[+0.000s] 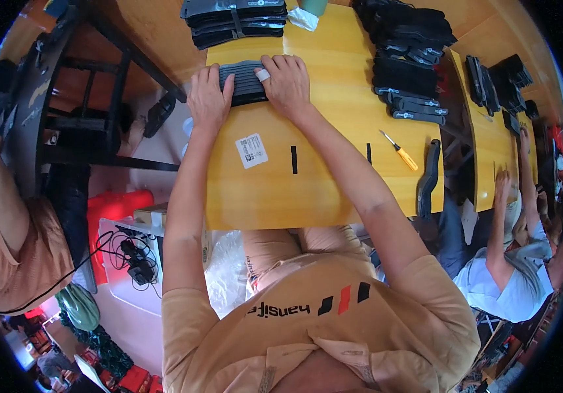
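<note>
Shirt: peach-coloured, my own chest and shoulders fill the lower middle of the view, nearest the lens; both forearms run up from it to the bench (334,196).
Landmark: dark ribbed fabric bundle (245,82), lying flat on the yellow bench top near its far left part.
Left hand (208,99): palm down on the bundle's left end, fingers spread and flat, not curled round anything. My reading: it pins that end so the stack cannot slide.
Right hand (286,84): palm down on the bundle's right end, fingers extended over the top; a white wrap shows on one finger. Flat and pressing, not gripping, as far as I can tell.
Hold, reasoning: pressure from both ends probably keeps the layers squared and compressed.
White label (251,150): on the bench, nearer me than the bundle, just below my left hand.
Black marks (294,159): two short upright strokes on the bench, nearer me than the bundle; likely alignment guides.
Screwdriver (399,150): yellow handle, right of the bundle and nearer me, well apart from it, untouched.
Banded stack (234,19): dark pieces strapped together, beyond the bundle.
Loose dark pieces (406,59): piled right of the bundle.
Others: co-workers at far left and far right, well apart from the bundle.
</note>
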The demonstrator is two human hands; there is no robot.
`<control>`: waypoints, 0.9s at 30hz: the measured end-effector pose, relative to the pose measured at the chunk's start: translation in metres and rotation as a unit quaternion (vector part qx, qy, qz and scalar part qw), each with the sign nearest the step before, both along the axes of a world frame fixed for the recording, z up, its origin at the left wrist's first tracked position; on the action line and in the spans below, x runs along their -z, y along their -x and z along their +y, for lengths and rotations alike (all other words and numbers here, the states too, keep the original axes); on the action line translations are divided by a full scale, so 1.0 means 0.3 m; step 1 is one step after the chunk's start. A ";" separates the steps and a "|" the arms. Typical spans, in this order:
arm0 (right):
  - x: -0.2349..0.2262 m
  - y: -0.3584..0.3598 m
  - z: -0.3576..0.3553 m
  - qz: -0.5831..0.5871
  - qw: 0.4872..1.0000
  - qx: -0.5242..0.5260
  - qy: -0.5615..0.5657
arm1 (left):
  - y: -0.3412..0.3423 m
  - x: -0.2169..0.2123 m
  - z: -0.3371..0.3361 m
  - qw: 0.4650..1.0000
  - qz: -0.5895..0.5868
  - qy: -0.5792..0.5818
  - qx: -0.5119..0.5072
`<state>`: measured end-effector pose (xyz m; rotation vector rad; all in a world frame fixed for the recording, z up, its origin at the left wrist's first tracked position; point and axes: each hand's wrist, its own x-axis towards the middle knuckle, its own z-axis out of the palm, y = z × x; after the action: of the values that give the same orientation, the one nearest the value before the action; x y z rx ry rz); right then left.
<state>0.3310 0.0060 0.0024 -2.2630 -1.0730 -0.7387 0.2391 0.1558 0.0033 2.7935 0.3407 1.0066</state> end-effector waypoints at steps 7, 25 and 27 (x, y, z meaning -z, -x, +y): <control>-0.001 -0.006 -0.008 0.023 1.000 -0.004 -0.019 | -0.006 -0.015 -0.009 0.999 0.033 0.008 -0.006; -0.177 0.060 -0.516 0.405 0.831 0.034 -0.379 | -0.014 -0.112 -0.082 0.994 0.083 -0.073 -0.026; -0.168 0.087 -0.632 0.359 0.857 0.021 -0.368 | -0.035 -0.142 -0.140 0.995 0.073 -0.072 0.003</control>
<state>0.3050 -0.1837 0.0527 -1.6398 -0.2878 -0.1921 0.2496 0.1139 0.0461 3.0054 0.2873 0.8601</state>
